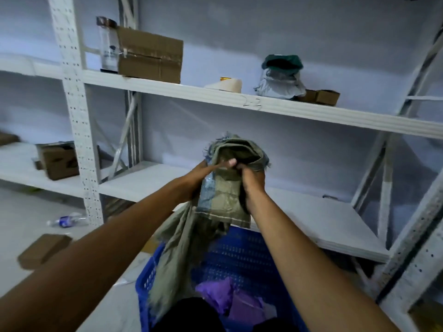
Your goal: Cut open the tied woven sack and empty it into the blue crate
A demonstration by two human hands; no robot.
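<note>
I hold the olive-green woven sack [223,202] up in the air over the blue crate [242,255]. The sack hangs limp and looks folded over at its top, with frayed edges and a loose end trailing down to the crate's left wall. My left hand [203,174] grips the upper left of the sack, thumb pressed across the fold. My right hand [251,178] clutches the upper right part. Purple [223,295] and black packets lie inside the crate below.
White metal shelving stands right behind the crate; its lower board [311,216] is close to my hands. Cardboard boxes [149,55], a tape roll [227,85] and bagged parcels [280,75] sit on the upper shelf. A plastic bottle [67,220] and a brown box [44,250] lie on the floor at left.
</note>
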